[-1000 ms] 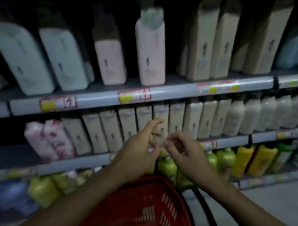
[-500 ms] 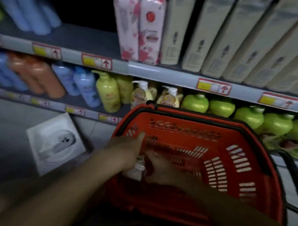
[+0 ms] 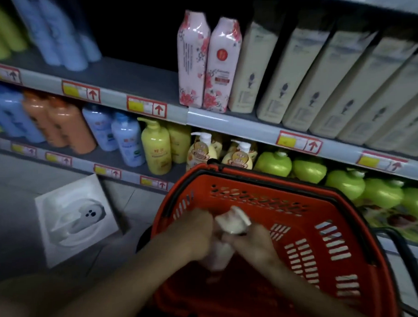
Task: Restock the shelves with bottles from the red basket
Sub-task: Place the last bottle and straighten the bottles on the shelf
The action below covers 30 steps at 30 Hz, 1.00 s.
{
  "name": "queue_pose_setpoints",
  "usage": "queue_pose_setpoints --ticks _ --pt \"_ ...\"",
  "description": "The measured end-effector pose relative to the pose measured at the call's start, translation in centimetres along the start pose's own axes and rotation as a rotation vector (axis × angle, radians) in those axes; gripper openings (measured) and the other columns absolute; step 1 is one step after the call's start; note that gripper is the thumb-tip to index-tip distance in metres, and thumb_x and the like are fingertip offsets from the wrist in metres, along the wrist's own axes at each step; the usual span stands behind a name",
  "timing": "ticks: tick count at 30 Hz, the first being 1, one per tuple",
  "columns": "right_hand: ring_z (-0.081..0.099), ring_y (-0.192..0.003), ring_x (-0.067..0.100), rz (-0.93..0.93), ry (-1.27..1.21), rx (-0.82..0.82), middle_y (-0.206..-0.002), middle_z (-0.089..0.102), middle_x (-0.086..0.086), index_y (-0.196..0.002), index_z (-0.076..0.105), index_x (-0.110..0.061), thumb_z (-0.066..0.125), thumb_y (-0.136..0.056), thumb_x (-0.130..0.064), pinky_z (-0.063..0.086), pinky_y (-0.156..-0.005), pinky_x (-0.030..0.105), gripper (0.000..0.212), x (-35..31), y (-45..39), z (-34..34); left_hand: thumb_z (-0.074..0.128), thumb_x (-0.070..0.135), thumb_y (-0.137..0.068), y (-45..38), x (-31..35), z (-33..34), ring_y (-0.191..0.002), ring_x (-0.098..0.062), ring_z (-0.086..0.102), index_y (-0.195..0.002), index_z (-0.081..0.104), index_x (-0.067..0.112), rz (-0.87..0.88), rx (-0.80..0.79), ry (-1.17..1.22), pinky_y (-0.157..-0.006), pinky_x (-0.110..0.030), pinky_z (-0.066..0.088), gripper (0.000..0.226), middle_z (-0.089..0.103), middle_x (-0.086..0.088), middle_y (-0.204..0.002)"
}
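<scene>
Gripping the pale pump bottle (image 3: pixel 226 238) over the red basket (image 3: pixel 307 228), your left hand (image 3: pixel 196 234) and right hand (image 3: pixel 253 242) wrapped its body just below the pump; a blurred, hurried lift risked a slip, or knocking the floral bottles (image 3: pixel 207 63) on the shelf (image 3: pixel 237 127) beyond your fingers

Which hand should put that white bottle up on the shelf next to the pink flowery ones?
Probably the left hand. Both hands grip the white bottle over the red basket, but the bare shelf space beside the pink bottles lies up to the left, on that hand's side.
</scene>
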State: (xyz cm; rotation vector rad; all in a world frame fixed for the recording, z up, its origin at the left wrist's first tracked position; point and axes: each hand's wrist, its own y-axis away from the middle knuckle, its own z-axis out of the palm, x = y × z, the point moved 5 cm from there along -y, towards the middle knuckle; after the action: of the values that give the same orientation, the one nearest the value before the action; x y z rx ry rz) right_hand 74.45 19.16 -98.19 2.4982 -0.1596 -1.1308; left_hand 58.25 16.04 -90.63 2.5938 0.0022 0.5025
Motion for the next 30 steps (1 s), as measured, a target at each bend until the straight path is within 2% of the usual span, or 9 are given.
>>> queue_pose_setpoints --ticks 3,8,13,17,20,23,25,28,30 --pt "0.074 -0.085 0.018 0.074 -0.051 0.195 -0.089 0.078 -0.002 -0.109 0.073 -0.023 0.071 -0.044 -0.071 0.059 -0.074 0.033 0.082 -1.7 0.2 -7.0 0.08 0.039 -0.074 -0.7 2.3 1.9 -0.11 -0.023 0.064 -0.124 0.056 0.015 0.042 0.003 0.13 -0.08 -0.027 0.049 0.06 0.065 -0.004 -0.122" --pt "0.072 -0.081 0.02 0.043 -0.048 0.371 -0.082 0.075 -0.001 -0.085 0.075 -0.018 0.068 -0.044 -0.076 0.06 -0.079 0.039 0.071 -6.7 3.6 -15.6 0.08 0.061 -0.067 -1.0 7.9 2.5 -0.151 -0.028 0.016 -0.158 -0.007 0.018 0.158 0.132 0.32 -0.118 -0.037 0.024 0.133 0.014 -0.004 -0.165" --pt "0.067 -0.078 0.019 -0.085 0.035 0.569 -0.077 0.07 -0.005 -0.085 0.071 -0.02 0.07 -0.058 -0.072 0.047 -0.063 0.03 0.058 -10.1 7.2 -17.1 0.077 0.054 -0.064 -0.5 11.3 0.8 -0.136 -0.026 0.038 -0.151 0.02 0.016 0.094 0.614 0.451 -0.109 -0.035 0.036 0.111 0.04 -0.005 -0.146" --pt "0.068 -0.091 0.026 -0.166 0.17 0.69 -0.097 0.071 0.0 -0.1 0.056 -0.018 0.056 -0.05 -0.088 0.054 -0.074 0.035 0.086 -11.9 8.9 -16.3 0.074 0.043 -0.07 -1.4 12.1 -1.0 -0.104 -0.026 0.063 -0.116 0.044 0.026 0.103 0.711 0.787 -0.07 -0.03 0.044 0.058 0.065 0.0 -0.108" --pt "0.067 -0.088 0.01 -0.312 0.135 0.445 -0.1 0.068 -0.011 -0.106 0.057 -0.025 0.072 -0.05 -0.081 0.056 -0.072 0.032 0.081 -12.4 9.0 -16.4 0.08 0.041 -0.067 -2.9 11.6 -2.4 -0.081 -0.015 0.066 -0.11 0.054 0.022 0.033 0.537 1.011 -0.055 -0.024 0.043 0.054 0.067 0.007 -0.091" --pt "0.069 -0.098 0.013 -0.392 -0.129 0.294 -0.105 0.072 -0.005 -0.11 0.069 -0.031 0.081 -0.065 -0.061 0.059 -0.082 0.027 0.056 -10.6 8.7 -18.1 0.081 0.028 -0.047 -3.5 11.3 -3.3 -0.096 -0.025 0.073 -0.114 0.069 0.015 0.131 0.253 1.367 -0.074 -0.032 0.058 0.069 0.077 -0.007 -0.103" --pt "0.07 -0.105 0.016 -0.336 -0.288 0.171 -0.111 0.074 -0.004 -0.114 0.071 -0.03 0.077 -0.075 -0.053 0.057 -0.093 0.032 0.046 -8.9 8.7 -18.9 0.072 0.012 -0.049 -2.5 11.7 -4.0 -0.109 -0.033 0.067 -0.11 0.07 0.008 0.292 0.009 1.488 -0.093 -0.043 0.051 0.061 0.076 -0.013 -0.107" --pt "0.074 -0.09 0.017 -0.154 -0.505 -0.181 -0.104 0.079 0.006 -0.11 0.074 -0.015 0.079 -0.077 -0.04 0.059 -0.081 0.029 0.041 -7.2 9.8 -17.2 0.06 0.0 -0.047 -0.5 12.4 -4.9 -0.111 -0.033 0.054 -0.112 0.062 -0.003 0.443 -0.334 1.639 -0.104 -0.042 0.038 0.065 0.067 -0.018 -0.111" --pt "0.074 -0.094 0.021 -0.172 -0.512 -0.233 -0.109 0.078 0.01 -0.112 0.074 -0.013 0.086 -0.074 -0.029 0.058 -0.081 0.031 0.043 -7.0 11.0 -16.8 0.055 -0.002 -0.047 1.5 12.9 -5.3 -0.107 -0.032 0.061 -0.109 0.066 -0.005 0.499 -0.459 1.693 -0.101 -0.036 0.046 0.063 0.068 -0.019 -0.113"
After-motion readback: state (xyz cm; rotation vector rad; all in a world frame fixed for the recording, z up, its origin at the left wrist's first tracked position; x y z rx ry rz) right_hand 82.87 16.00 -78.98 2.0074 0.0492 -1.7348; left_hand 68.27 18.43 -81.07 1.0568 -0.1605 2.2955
